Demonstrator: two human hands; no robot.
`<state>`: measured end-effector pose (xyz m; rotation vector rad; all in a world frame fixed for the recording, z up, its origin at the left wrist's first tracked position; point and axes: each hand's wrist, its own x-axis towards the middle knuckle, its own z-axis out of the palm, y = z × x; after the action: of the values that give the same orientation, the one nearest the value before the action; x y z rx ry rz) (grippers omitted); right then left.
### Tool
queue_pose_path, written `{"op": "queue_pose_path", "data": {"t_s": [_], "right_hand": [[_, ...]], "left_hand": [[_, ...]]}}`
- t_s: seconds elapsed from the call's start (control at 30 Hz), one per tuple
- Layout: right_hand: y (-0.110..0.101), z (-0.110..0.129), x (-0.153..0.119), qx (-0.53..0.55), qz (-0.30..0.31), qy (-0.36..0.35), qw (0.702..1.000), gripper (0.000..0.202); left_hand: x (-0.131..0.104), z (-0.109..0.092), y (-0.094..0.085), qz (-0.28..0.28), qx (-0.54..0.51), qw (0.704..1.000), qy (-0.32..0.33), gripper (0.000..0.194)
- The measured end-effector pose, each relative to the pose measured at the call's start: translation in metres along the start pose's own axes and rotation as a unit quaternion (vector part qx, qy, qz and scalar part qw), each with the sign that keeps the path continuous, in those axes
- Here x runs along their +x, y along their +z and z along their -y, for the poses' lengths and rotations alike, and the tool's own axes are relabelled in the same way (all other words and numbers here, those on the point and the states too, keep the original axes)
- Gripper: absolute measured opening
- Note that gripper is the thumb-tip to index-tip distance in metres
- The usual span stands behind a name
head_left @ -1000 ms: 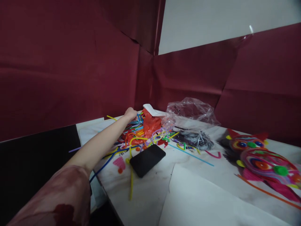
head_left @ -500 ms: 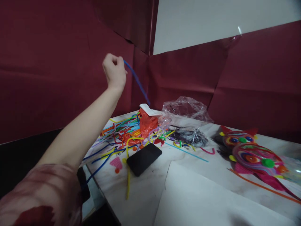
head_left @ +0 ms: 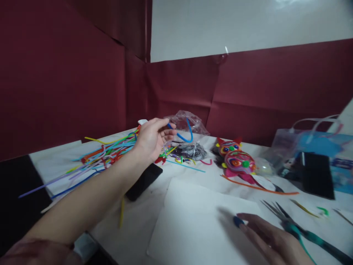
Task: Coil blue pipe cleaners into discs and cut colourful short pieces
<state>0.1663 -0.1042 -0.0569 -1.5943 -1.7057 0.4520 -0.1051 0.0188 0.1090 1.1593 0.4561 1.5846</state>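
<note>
My left hand (head_left: 154,140) reaches out over the table, its thumb and fingers closed on a blue pipe cleaner (head_left: 189,137). The free end of the pipe cleaner bends into a curve in front of a clear plastic bag. Low on the right, my right hand (head_left: 271,237) pinches a small dark blue piece (head_left: 237,221) with a bit of white beside it, just over the white paper (head_left: 204,217). Whether that piece is coiled or solid I cannot make out. A pair of pliers (head_left: 289,224) with green handles lies beside my right hand.
Several colourful pipe cleaners (head_left: 107,152) are heaped at the left. A black phone (head_left: 145,180) lies under my left forearm. Two decorated toy figures (head_left: 239,162) sit beyond the paper, near an orange pipe cleaner (head_left: 261,187). A dark upright device (head_left: 317,176) stands at the right.
My left hand has come down and toward the middle with the blue pipe cleaner, which now curves. My view has turned right, bringing my right hand and the pliers into sight.
</note>
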Motion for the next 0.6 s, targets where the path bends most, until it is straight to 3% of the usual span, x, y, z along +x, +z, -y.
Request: {"op": "queue_pose_path", "data": {"t_s": [0.07,0.2,0.27,0.33,0.43,0.6], "right_hand": [[-0.01,0.008,0.003,0.025,-0.028,0.046,0.998,0.042],[-0.026,0.018,0.006,0.137,-0.155,0.14,0.968,0.057],[-0.029,0.023,0.006,0.223,-0.157,0.182,0.945,0.065],[-0.026,0.026,0.007,0.277,-0.113,0.212,0.93,0.069],[-0.02,0.023,0.008,0.205,-0.043,0.194,0.959,0.062],[-0.027,0.004,0.011,0.026,-0.037,0.151,0.988,0.05]], "left_hand": [[-0.005,0.013,0.002,-0.016,-0.022,0.998,-0.053,0.007],[-0.029,0.034,0.006,-0.016,-0.018,0.993,-0.111,0.005],[-0.048,0.046,0.009,0.013,0.02,0.985,-0.168,0.012],[-0.068,0.059,0.013,0.079,0.046,0.968,-0.233,0.014],[-0.084,0.074,0.015,0.129,0.051,0.952,-0.274,0.017],[-0.068,0.097,0.004,0.097,0.143,0.955,-0.243,0.016]]}}
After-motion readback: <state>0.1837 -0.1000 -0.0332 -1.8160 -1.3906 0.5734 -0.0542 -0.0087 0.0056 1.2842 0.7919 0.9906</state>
